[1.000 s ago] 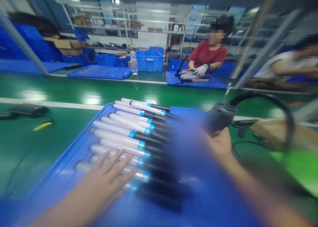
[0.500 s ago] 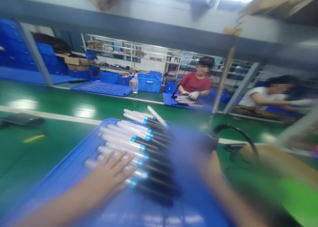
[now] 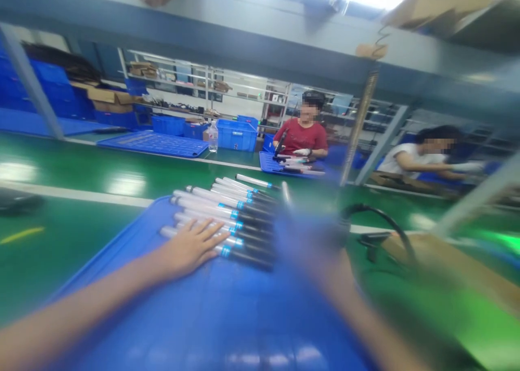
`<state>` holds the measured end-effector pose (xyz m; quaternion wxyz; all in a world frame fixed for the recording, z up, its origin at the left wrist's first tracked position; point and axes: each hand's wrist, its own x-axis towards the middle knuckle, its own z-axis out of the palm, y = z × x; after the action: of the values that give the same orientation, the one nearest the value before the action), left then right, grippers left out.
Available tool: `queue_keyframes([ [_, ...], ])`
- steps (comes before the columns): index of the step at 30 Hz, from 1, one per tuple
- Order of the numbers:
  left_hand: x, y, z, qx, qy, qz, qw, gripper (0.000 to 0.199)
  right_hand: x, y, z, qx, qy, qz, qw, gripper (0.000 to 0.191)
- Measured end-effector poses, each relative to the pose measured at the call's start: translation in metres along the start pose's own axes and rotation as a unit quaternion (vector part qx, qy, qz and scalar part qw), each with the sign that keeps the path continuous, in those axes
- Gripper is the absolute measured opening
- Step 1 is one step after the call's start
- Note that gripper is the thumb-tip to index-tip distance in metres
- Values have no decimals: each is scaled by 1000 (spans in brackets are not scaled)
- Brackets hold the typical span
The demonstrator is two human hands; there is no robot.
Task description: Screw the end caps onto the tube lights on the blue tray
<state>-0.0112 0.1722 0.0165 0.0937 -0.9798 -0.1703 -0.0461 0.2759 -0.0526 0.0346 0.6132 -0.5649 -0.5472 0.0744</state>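
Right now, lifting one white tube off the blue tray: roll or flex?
Probably stiff: each white tube lies straight. Its round body looks apt to roll once free of its neighbours on the blue tray. The left hand on the row may steady them.

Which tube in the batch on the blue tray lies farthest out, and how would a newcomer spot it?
On the green workbench, a blue tray carries white tubes with black ends, the left hand resting on the nearest. Follow them away from that hand: the last tube lies slightly apart, with no neighbour beyond it.
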Motion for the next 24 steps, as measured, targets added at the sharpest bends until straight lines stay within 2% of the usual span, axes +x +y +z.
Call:
queue_keyframes([
  [5,31,-14,10,-10,-2,-38,999,56,4,5,-4,37,-49,53,997,31],
  [13,82,-32,7,-28,-31,-79,996,57,-4,-6,0,27,-16,59,998,31],
  [18,114,-39,6,-32,-50,-142,988,59,-4,-8,-1,38,-22,72,996,34],
  [24,150,-47,11,-61,-56,-160,984,60,-3,-6,-6,58,-59,90,992,36],
])
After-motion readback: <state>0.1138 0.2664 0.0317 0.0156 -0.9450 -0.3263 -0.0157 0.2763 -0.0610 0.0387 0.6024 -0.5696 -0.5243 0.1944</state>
